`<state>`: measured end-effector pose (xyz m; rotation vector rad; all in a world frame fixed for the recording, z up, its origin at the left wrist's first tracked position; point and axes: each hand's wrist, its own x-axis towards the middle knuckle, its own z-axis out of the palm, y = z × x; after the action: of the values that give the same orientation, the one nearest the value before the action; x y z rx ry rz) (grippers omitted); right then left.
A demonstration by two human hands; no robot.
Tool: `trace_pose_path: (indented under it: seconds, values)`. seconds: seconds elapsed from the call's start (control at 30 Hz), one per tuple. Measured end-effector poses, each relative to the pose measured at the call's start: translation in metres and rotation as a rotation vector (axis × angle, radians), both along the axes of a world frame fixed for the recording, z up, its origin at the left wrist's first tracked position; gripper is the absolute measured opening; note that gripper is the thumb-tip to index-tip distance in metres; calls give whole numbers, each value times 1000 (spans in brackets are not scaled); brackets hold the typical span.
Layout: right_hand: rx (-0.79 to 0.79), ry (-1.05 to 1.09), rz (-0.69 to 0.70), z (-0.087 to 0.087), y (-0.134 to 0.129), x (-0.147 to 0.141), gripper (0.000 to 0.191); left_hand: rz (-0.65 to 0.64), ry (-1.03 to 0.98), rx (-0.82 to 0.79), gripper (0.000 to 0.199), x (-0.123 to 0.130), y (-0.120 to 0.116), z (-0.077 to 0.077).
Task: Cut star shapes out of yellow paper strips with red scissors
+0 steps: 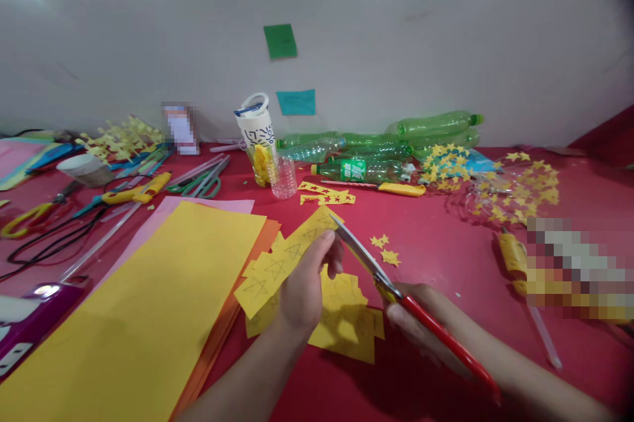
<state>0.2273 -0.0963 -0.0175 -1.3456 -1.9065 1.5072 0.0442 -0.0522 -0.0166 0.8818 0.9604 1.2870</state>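
Step in hand: prob. cutting stars from the yellow strip (pixel 275 268), mid-frame above the desk (pixel 446 230). L hand (pixel 307 283) up from bottom ctr, thumb uppermost, fingers pinching strip. R hand (pixel 430 293) in from lower R, fingers wrapped round scissors (pixel 366 257), blades up-L, tip at strip's top end. Next move likely needs blades lined up w/ a drawn outline.

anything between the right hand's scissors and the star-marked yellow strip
Nothing visible: the scissors in the right hand have their tips at the far end of the yellow strip, though the left hand has its thumb close by.
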Motion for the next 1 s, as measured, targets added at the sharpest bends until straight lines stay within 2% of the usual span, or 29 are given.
trace_pose_path:
  seconds: [0.2,0.47,0.67,0.8,1.0]
  values:
    - [-2,-6,-11,-2,2,1,47,35,38,-22,33,1,0,6]
    - [14,-30,-25,-3,1,1,45,12,34,0,34,-1,1,2]
    - [14,-63,-52,1,3,-1,48,37,58,0,35,1,2,5]
    - [-15,-43,-28,-2,4,0,50,44,87,-4,35,1,2,6]
    - [31,-14,-17,-3,4,1,51,38,78,-19,34,-1,1,5]
